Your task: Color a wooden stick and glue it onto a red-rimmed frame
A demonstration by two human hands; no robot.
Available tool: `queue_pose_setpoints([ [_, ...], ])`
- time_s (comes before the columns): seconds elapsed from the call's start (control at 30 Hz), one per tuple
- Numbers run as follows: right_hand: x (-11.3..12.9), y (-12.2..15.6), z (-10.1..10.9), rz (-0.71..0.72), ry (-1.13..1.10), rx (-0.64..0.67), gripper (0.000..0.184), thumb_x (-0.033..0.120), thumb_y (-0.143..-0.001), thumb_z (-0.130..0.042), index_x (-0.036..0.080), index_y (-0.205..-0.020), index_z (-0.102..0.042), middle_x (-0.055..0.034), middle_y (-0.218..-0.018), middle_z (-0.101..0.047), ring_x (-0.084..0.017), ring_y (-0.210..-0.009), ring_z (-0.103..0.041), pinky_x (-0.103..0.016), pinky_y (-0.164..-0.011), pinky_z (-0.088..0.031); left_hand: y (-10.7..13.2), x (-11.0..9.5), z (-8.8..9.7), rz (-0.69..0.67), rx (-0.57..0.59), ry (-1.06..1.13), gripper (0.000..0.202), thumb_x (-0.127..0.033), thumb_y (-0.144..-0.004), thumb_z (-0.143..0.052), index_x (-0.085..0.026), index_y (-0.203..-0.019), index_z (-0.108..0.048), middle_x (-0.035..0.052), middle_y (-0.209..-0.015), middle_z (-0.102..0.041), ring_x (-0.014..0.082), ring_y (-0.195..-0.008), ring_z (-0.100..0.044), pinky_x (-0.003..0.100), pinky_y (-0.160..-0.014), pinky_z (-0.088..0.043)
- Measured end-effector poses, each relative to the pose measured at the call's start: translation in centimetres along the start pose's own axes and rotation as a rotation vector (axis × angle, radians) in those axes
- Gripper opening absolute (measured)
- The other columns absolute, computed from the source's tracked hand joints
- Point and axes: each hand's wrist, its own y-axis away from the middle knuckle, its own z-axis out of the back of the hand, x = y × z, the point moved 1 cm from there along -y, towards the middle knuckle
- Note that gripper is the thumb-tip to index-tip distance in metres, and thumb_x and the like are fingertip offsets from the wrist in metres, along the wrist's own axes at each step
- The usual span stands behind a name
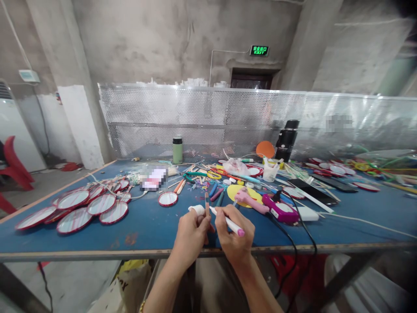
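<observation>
My left hand (189, 237) is closed round a flat wooden stick (206, 201), which stands nearly upright with pinkish marks on it. By the same fingers is a small white piece (196, 209) whose kind I cannot make out. A white marker pen (233, 225) with a pink end is gripped in my right hand (239, 239), its tip pointing left, close to the stick. Just beyond the hands lie several coloured pens (217, 194) and a yellow disc (230, 191). A pink and purple glue gun (280, 209) rests to their right.
Several round, red-rimmed discs (103, 203) are heaped at the left of the blue table (156, 237). A phone (154, 178), a green bottle (177, 151) and a black thermos (286, 141) stand or lie further back. Black cables (295, 248) hang over the front edge. A perforated metal screen (195, 117) lines the back.
</observation>
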Motion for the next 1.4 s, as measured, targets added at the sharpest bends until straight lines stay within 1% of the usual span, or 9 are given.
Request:
queue_pose_setpoints([
  [0.3,0.05,0.09,0.02,0.002,0.011,0.012,0.022,0.014,-0.095,-0.053,0.019,-0.076,-0.060,0.0002,-0.063,-0.061,-0.012,-0.055,-0.057,-0.025,-0.056,-0.042,0.00,-0.36,0.02,-0.001,0.006,0.005,0.028,-0.041,-0.091,-0.054,-0.021,-0.072,-0.056,-0.0062,-0.048,-0.050,0.0122,-0.041,-0.052,0.021,-0.045,-0.036],
  [0.47,-0.04,0.17,-0.02,0.005,0.022,0.033,0.023,0.014,-0.095,-0.053,0.019,-0.074,-0.059,0.0000,-0.063,-0.061,-0.012,-0.055,-0.057,-0.025,-0.057,-0.042,-0.02,-0.32,0.01,0.005,-0.006,-0.013,0.034,-0.044,-0.091,-0.054,-0.021,-0.066,-0.052,-0.0060,-0.046,-0.048,0.0123,-0.041,-0.052,0.021,-0.045,-0.036],
  [0.67,0.01,0.13,-0.04,0.016,0.019,0.022,0.022,0.014,-0.096,-0.052,0.019,-0.075,-0.059,0.0004,-0.063,-0.061,-0.012,-0.055,-0.057,-0.025,-0.057,-0.042,-0.12,-0.24,0.00,0.009,0.001,-0.025,0.031,-0.042,-0.091,-0.054,-0.020,-0.069,-0.055,-0.0059,-0.047,-0.049,0.0124,-0.041,-0.052,0.022,-0.046,-0.037],
  [0.93,0.20,0.16,0.01,0.023,0.024,0.018,0.023,0.014,-0.096,-0.052,0.020,-0.075,-0.059,0.0007,-0.062,-0.060,-0.012,-0.054,-0.056,-0.025,-0.056,-0.042,0.04,-0.18,0.07,-0.008,-0.002,-0.031,0.029,-0.040,-0.091,-0.053,-0.020,-0.070,-0.055,-0.0059,-0.047,-0.050,0.0121,-0.042,-0.052,0.021,-0.046,-0.036],
  [1.1,0.08,0.14,-0.15,0.037,0.009,0.042,0.023,0.013,-0.096,-0.052,0.019,-0.075,-0.060,0.0005,-0.062,-0.060,-0.012,-0.056,-0.056,-0.025,-0.058,-0.042,-0.06,-0.01,-0.01,-0.002,-0.014,-0.024,0.032,-0.044,-0.090,-0.054,-0.020,-0.069,-0.055,-0.0057,-0.048,-0.049,0.0121,-0.043,-0.051,0.021,-0.046,-0.035],
  [1.3,0.13,0.05,-0.07,0.021,0.027,0.028,0.023,0.014,-0.096,-0.052,0.019,-0.074,-0.059,0.0005,-0.061,-0.060,-0.013,-0.055,-0.056,-0.026,-0.056,-0.041,-0.10,-0.02,0.00,0.004,0.000,-0.008,0.028,-0.041,-0.090,-0.053,-0.020,-0.072,-0.057,-0.0061,-0.048,-0.050,0.0124,-0.042,-0.052,0.021,-0.046,-0.036],
  [1.4,0.11,0.10,-0.02,0.014,0.034,0.014,0.024,0.014,-0.096,-0.052,0.020,-0.074,-0.059,0.0005,-0.061,-0.060,-0.012,-0.054,-0.055,-0.026,-0.056,-0.041,-0.06,-0.08,0.00,0.005,-0.005,-0.016,0.028,-0.040,-0.090,-0.054,-0.020,-0.071,-0.056,-0.0058,-0.049,-0.051,0.0121,-0.041,-0.052,0.021,-0.046,-0.036],
])
